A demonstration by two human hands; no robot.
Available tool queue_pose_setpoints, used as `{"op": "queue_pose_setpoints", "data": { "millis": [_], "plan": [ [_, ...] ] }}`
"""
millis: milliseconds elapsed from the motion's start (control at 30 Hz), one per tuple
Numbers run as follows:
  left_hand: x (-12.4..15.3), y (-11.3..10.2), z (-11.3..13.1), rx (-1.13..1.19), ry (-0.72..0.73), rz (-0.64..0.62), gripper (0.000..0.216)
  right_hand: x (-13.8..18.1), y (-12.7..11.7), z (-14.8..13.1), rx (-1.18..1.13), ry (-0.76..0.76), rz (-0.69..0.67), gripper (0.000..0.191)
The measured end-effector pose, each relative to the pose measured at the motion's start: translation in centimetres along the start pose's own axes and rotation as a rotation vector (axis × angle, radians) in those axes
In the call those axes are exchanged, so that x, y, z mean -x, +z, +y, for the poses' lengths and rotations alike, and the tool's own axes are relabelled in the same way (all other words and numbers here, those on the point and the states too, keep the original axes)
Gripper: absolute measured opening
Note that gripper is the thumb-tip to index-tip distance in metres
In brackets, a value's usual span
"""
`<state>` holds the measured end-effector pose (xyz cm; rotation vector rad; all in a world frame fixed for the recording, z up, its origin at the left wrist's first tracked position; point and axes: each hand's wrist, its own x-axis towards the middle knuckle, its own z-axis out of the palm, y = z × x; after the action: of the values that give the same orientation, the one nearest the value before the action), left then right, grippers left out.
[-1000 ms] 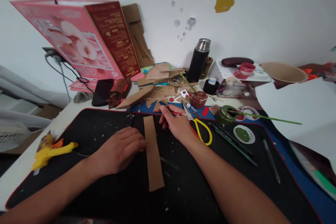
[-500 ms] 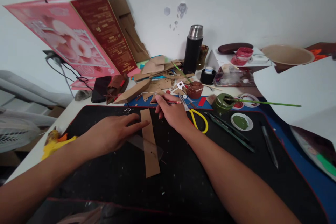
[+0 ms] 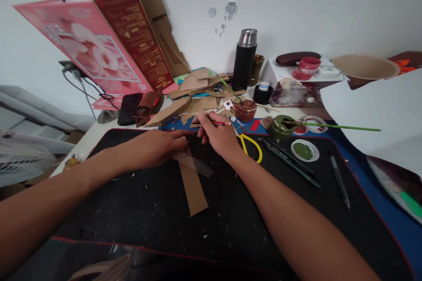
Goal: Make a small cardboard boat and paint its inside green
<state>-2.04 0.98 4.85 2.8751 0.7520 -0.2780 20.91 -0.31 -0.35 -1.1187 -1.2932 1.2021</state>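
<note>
My left hand is over the upper end of a brown cardboard strip on the black mat. A clear plastic ruler sticks out from under its fingers and lies slantwise across the strip; the thumb is hidden. Just beyond the strip's top end, my right hand is closed around a thin red pencil. Its fingertips are partly out of sight. Scissors with yellow handles lie beside the right wrist, their blades mostly behind that hand.
Cardboard scraps are heaped at the back. An open brown paint jar and a green paint jar stand past the mat's far edge, near a black flask. Pens and a paint-smeared lid lie to the right.
My left hand has moved up and right with the ruler, and the strip's lower end has swung right. My right hand stays near the same place, with the pencil in it.
</note>
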Motion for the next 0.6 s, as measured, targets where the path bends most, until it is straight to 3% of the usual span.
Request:
{"op": "queue_pose_setpoints", "data": {
  "millis": [167,300,500,600],
  "plan": [
    [-0.2,0.3,-0.2,0.055,0.027,-0.006,0.050,0.0,-0.2,-0.1,0.028,0.009,0.001,0.032],
    [-0.2,0.8,-0.7,0.065,0.024,-0.001,0.041,-0.1,-0.5,-0.2,0.018,0.012,0.006,0.034],
    [0.2,0.3,0.0,-0.121,-0.018,0.026,0.016,0.0,-0.7,-0.6,0.012,0.000,0.014,0.033],
    [1.4,-0.6,1.1,-0.119,-0.012,0.066,0.019,0.1,-0.7,-0.7,0.003,0.001,0.024,0.031]
  ]
}}
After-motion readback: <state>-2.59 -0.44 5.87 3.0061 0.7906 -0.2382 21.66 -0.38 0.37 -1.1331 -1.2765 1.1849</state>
